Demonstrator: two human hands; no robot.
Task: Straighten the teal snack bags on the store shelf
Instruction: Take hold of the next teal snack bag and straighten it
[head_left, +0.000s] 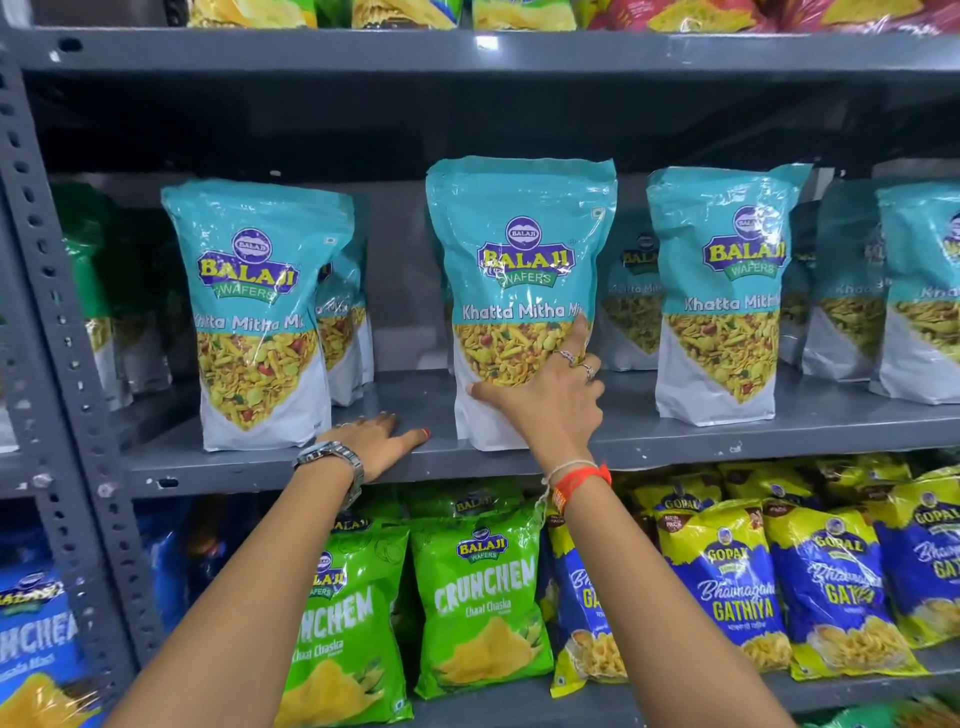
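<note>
Teal Balaji snack bags stand upright along the middle grey shelf. My right hand is pressed on the lower front of the middle teal bag, thumb at its left side and index finger pointing up its right edge. My left hand lies flat on the shelf board between that bag and the left teal bag, fingers spread, holding nothing. Another teal bag stands to the right, and one more is cut off at the frame's edge. More teal bags stand behind the front row.
Green bags sit at the far left of the same shelf. Below, green Crunchem bags and blue-yellow Gopal bags fill the lower shelf. A perforated grey upright frames the left side. Another shelf board runs overhead.
</note>
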